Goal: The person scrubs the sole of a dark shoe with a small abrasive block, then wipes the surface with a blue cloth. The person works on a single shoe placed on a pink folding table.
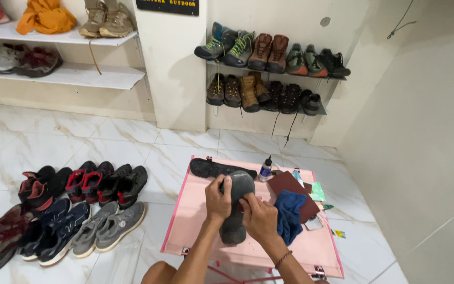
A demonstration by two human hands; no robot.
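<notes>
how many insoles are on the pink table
2: one dark insole held between the left hand and right hand, and another dark insole lying flat at the pink table's far edge. More could be hidden under the cloths.

Hiking boots and trail shoes (269, 50) lined two wall racks. An orange cloth (45, 17) lay on the upper white shelf (64, 38). Pairs of sneakers (69, 210) stood in rows on the marble floor (148, 142). On the pink table (195, 221): small glue bottle (265, 169), blue rag (289, 214), brown sandpaper sheet (290, 184).
</notes>
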